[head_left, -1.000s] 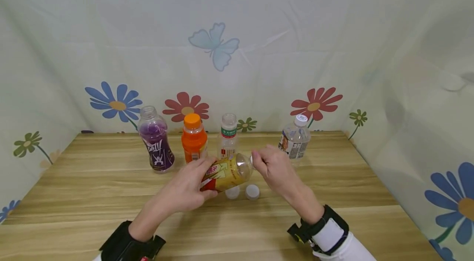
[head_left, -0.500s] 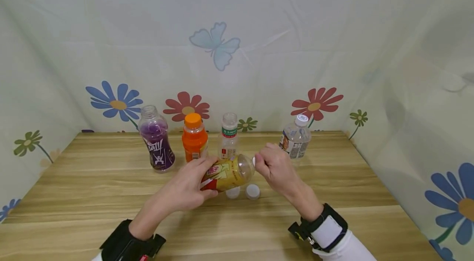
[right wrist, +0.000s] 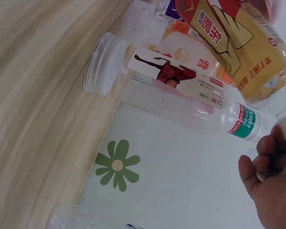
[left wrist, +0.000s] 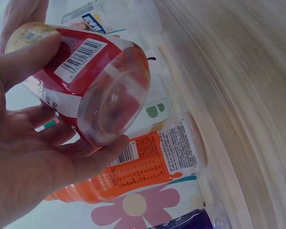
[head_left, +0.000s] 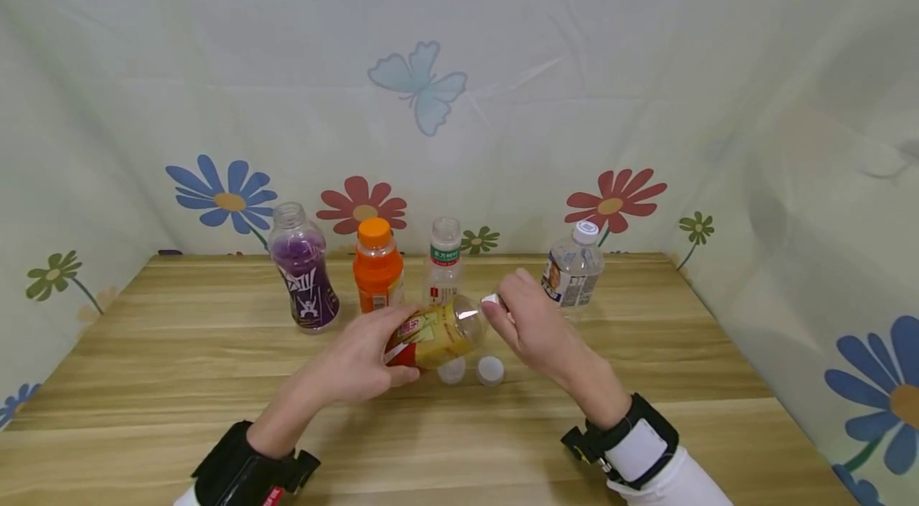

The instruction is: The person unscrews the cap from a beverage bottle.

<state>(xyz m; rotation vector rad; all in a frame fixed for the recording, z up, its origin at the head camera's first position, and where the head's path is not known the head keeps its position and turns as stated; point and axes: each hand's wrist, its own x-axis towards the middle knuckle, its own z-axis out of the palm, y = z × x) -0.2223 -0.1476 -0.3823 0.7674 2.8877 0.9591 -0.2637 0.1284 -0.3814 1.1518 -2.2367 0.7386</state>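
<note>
My left hand (head_left: pixel 359 358) grips a yellow and red labelled plastic bottle (head_left: pixel 434 337) round its lower part, tilted with the neck to the right. In the left wrist view the bottle's clear base faces the camera, with the thumb and fingers around the label. My right hand (head_left: pixel 533 322) pinches a white bottle cap (head_left: pixel 491 298) at the neck end, its fingers curled. The right hand largely hides the cap and the bottle's mouth. Beneath the bottle two white caps (head_left: pixel 491 371) lie on the wooden table (head_left: pixel 431 442).
Behind the hands stand an uncapped purple bottle (head_left: pixel 305 274), an orange bottle (head_left: pixel 377 266) with an orange cap, and a clear uncapped bottle (head_left: pixel 445 258). A clear bottle (head_left: pixel 573 266) with a white cap is beyond the right hand. A floral curtain (head_left: pixel 502 131) backs the table.
My right hand has turned and risen slightly, and the white cap now shows tilted between its fingers. The bottle in my left hand has shifted slightly left.
</note>
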